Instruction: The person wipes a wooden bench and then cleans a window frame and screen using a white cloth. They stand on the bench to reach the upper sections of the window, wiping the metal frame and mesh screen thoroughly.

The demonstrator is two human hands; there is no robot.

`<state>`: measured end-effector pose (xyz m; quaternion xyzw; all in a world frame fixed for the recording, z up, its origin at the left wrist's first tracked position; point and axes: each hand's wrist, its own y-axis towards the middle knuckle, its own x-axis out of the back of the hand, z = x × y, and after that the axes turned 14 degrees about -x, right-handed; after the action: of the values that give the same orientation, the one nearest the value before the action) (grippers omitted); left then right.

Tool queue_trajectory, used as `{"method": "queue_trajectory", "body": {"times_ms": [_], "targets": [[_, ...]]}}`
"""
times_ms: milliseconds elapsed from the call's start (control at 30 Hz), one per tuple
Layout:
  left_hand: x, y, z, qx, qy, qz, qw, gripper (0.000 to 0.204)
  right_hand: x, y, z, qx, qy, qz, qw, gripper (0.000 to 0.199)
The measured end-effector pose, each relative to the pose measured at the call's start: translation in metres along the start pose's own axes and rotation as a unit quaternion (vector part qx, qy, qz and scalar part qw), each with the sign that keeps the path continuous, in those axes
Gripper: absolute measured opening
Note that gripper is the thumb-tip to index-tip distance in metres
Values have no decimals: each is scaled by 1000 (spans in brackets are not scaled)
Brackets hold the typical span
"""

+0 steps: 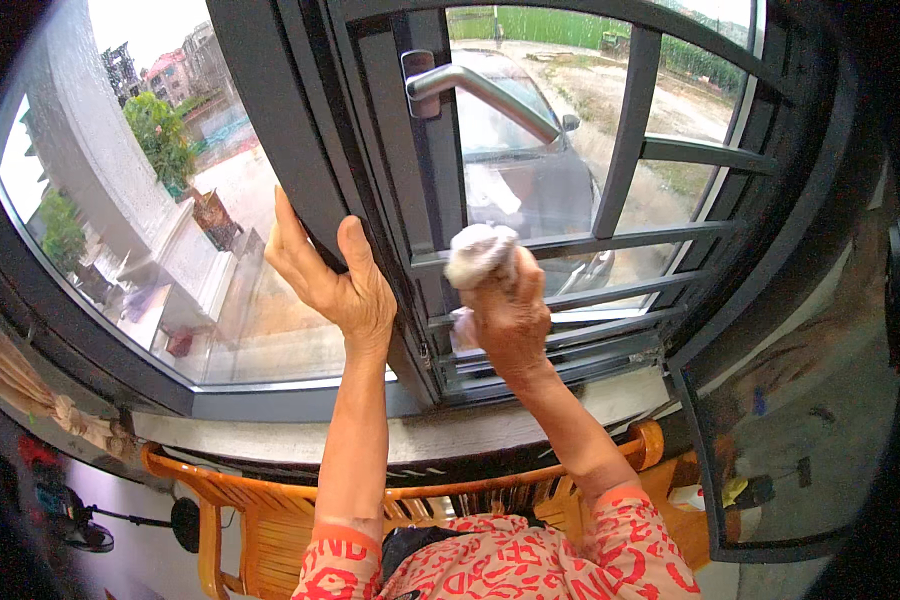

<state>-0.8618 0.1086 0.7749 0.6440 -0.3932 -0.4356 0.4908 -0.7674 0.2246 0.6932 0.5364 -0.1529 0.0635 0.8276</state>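
Right hand clenched around a crumpled white cloth, pressed to the window's dark grille bars, left hand with fingers spread flat on the dark window frame, silver handle above

Left hand: open, fingers extended upward, palm flat against the dark window frame. Left forearm rises vertically below the frame. Right hand: right of the frame's mullion, fingers curled closed around a white cloth, forearm angled up-left.
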Motion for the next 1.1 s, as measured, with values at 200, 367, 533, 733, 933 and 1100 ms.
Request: {"method": "queue_trajectory", "body": {"times_ms": [200,367,533,733,933,1100], "targets": [[-1,0,1,-6,-14,-12,1000,55,35,16,-29,-137,-101,26,985,46],[-1,1,-1,-13,-1,-11,1000,54,56,30,-43,-175,-157,27,972,51],[-2,-1,-2,5,0,-9,1000,53,48,33,-15,-170,-152,102,968,45],[2,0,3,-44,25,-9,999,50,55,16,-15,-80,24,131,988,36],[-3,1,-3,-55,22,-14,998,50,93,39,-60,-225,8,-28,974,50],[-5,1,-1,-69,40,-11,997,49,87,61,-99,-205,-115,13,972,46]]}}
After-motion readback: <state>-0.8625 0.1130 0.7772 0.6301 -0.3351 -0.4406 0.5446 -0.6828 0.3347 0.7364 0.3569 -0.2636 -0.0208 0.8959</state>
